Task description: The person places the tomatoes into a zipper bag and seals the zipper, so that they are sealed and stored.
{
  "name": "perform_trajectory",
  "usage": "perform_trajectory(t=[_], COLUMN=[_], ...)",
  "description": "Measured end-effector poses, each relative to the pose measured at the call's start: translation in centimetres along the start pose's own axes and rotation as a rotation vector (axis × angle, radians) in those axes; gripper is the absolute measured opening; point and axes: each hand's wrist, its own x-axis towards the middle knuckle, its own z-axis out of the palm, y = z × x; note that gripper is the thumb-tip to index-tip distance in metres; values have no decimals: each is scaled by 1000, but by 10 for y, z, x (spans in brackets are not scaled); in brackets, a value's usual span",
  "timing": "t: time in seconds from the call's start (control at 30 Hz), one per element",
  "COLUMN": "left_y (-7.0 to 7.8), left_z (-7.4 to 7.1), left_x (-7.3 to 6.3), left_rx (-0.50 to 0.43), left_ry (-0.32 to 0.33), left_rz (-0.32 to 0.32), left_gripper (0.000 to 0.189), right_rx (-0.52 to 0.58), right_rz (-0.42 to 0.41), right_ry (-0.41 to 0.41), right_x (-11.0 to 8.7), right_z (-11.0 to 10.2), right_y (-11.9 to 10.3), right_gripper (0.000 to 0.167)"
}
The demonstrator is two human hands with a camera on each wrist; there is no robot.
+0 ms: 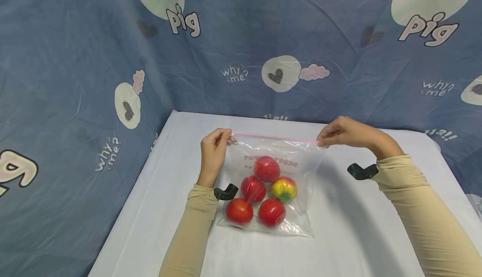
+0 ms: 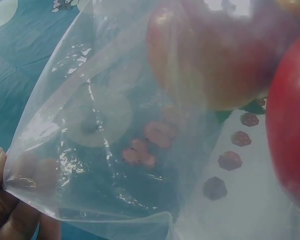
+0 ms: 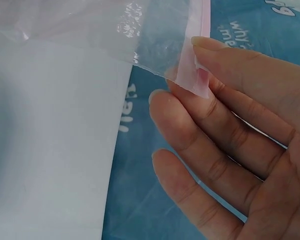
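A clear zip bag (image 1: 301, 210) with a pink strip along its top edge holds several round fruits. Most are red, like the red fruit (image 1: 267, 168) nearest the strip; a yellow-and-red fruit (image 1: 284, 188) sits at the right of the group. My left hand (image 1: 214, 151) pinches the bag's top left corner between thumb and fingers. At the opposite top corner, my right hand (image 1: 348, 132) pinches the end of the pink strip (image 3: 192, 55), its other fingers loosely bent. In the left wrist view red fruit (image 2: 295, 125) looms close behind the film.
The bag is over a white-covered table (image 1: 150, 226). Behind and to the left hangs a blue printed curtain (image 1: 226, 30). A dark curved piece (image 1: 226, 192) sits at the left cuff, and a similar dark piece (image 1: 362, 171) at the right cuff.
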Motion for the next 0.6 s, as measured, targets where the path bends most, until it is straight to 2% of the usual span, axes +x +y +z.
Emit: perform_trajectory(t=[0.33, 0.6], left_y=[1, -7], left_z=[3, 4], left_x=[1, 2], left_rx=[9, 17], left_ry=[3, -24], left_rz=[-14, -37], left_gripper=[21, 21], right_rx=[-6, -15], right_rz=[-14, -15], right_ry=[-4, 2], right_x=[0, 6], right_z=[-1, 4], right_y=[4, 12], right_gripper=[17, 18])
